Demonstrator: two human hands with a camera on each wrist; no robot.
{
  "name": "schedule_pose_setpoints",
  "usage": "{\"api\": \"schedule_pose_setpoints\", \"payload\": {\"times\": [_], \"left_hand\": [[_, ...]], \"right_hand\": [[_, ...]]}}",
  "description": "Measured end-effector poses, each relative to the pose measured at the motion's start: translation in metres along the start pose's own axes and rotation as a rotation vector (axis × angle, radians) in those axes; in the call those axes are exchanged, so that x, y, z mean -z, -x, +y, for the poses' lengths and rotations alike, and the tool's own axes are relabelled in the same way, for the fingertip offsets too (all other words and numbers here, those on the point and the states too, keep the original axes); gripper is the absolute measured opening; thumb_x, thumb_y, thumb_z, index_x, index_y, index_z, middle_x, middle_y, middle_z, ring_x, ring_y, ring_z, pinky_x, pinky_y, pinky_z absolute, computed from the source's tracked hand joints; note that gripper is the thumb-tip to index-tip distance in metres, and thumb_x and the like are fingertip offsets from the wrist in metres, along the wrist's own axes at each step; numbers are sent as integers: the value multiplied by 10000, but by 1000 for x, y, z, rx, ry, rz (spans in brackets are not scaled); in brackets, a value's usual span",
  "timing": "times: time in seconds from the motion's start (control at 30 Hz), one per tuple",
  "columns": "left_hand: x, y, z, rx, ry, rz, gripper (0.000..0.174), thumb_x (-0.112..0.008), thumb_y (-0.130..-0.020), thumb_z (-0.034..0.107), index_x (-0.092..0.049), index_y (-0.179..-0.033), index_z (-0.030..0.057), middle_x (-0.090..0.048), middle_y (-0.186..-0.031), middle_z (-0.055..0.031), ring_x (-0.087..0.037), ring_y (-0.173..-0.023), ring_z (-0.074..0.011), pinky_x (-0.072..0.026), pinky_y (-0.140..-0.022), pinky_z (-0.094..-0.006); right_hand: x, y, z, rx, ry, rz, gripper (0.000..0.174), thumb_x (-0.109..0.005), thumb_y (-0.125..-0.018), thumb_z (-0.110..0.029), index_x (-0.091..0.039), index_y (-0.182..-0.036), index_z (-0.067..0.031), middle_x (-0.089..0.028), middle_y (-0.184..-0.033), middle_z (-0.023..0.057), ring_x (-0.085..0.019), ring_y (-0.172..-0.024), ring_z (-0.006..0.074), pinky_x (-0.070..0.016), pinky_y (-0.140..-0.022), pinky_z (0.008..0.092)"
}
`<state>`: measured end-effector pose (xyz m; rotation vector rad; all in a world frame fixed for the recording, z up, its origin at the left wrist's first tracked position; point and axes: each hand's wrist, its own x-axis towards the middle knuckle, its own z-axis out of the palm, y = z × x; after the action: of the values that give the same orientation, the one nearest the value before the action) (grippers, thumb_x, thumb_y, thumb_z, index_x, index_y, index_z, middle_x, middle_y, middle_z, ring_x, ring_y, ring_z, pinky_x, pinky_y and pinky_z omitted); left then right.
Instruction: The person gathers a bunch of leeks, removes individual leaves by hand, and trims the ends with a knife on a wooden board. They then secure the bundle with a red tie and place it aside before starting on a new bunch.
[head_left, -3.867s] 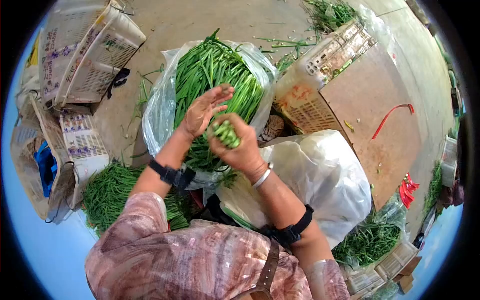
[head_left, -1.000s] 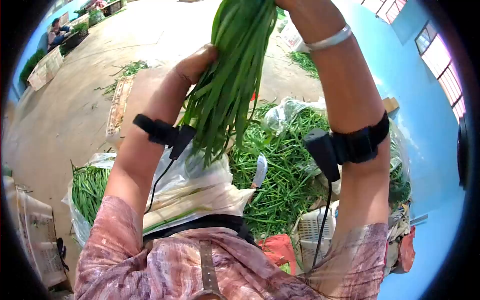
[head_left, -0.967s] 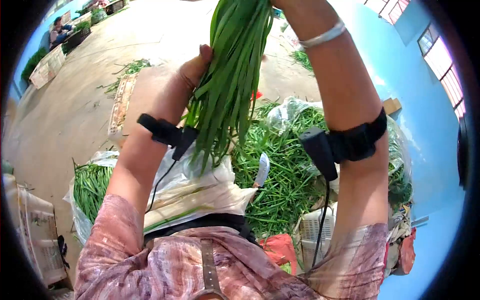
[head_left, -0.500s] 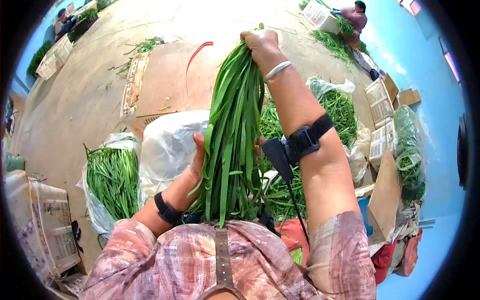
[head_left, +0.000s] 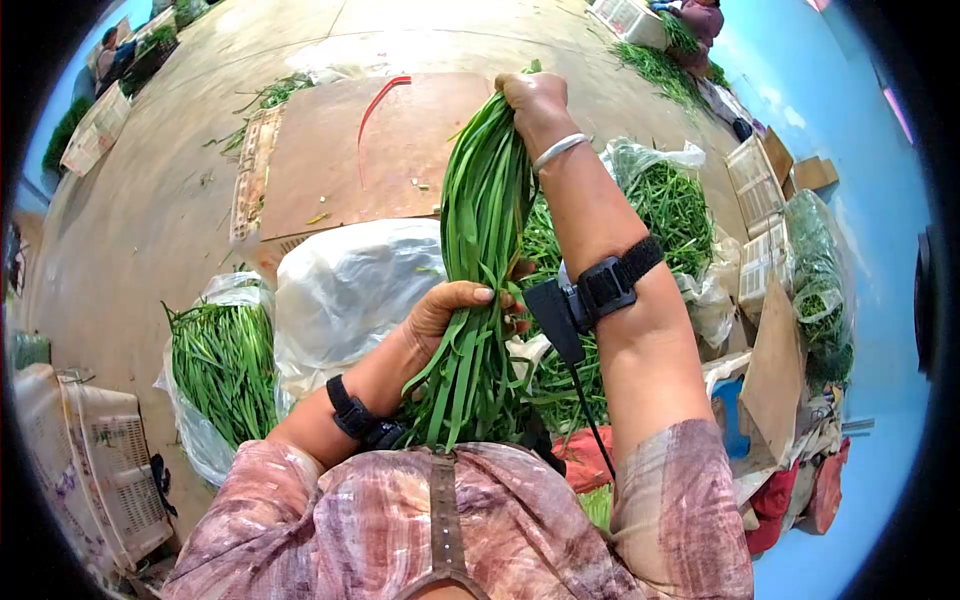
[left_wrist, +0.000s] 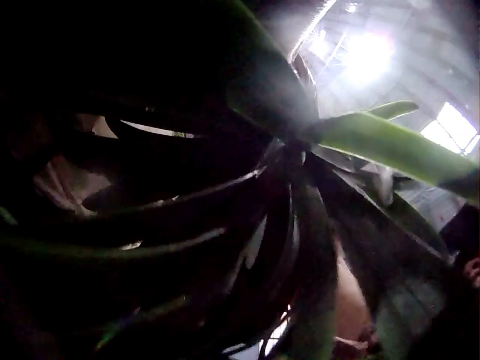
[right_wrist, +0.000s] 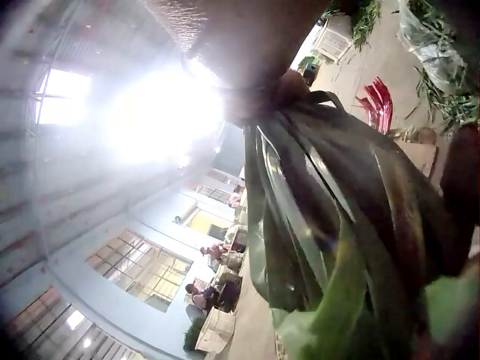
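Observation:
A long bundle of garlic chives (head_left: 485, 220) hangs in front of my chest, cut ends up and leaf tips fanning down. My right hand (head_left: 537, 100) grips it at the stem end, over the far edge of the board. Lower down, my left hand (head_left: 445, 310) wraps round the leaves, thumb in front and fingertips showing at the far side. In the left wrist view, dark leaves (left_wrist: 390, 142) cover nearly everything. The right wrist view has the gathered leaves (right_wrist: 322, 202) spreading out below the right hand.
A brown board (head_left: 320, 150) with a red strip (head_left: 370, 115) lies ahead. Beside me are a full white plastic bag (head_left: 340, 290) and an open bag of chives (head_left: 225, 365). Loose chives (head_left: 670, 220) lie right, plastic crates (head_left: 115, 460) left. A person (head_left: 702, 20) sits far right.
Earlier, my right hand held the bundle end-on over the bagged chives, then high up. The bundle has since come down, and my left hand has moved from its side to close round it.

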<state>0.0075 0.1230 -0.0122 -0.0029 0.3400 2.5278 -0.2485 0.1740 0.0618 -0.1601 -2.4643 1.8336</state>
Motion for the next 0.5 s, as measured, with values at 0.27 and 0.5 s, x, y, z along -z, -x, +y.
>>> {"api": "schedule_pose_setpoints", "payload": {"times": [0.27, 0.5], "left_hand": [[0, 15, 12, 89, -157, 19, 661, -633, -677, 136, -369, -1250, -59, -473, -767, -41, -450, -579, -96, -392, -535, -230], [33, 41, 8, 173, 0, 22, 689, -692, -756, 321, -359, -1289, 41, -468, -910, -73, -377, -596, -47, -342, -537, -190]], "right_hand": [[87, 27, 18, -32, -594, -728, 633, -528, -842, -495, -491, -1094, 85, -585, -1010, 210, -609, -907, 243, -539, -795, 362], [97, 59, 116, -294, -605, -484, 405, -700, -775, -280, -550, -1019, 6, -617, -912, 116, -621, -789, 225, -538, -683, 387]]}}
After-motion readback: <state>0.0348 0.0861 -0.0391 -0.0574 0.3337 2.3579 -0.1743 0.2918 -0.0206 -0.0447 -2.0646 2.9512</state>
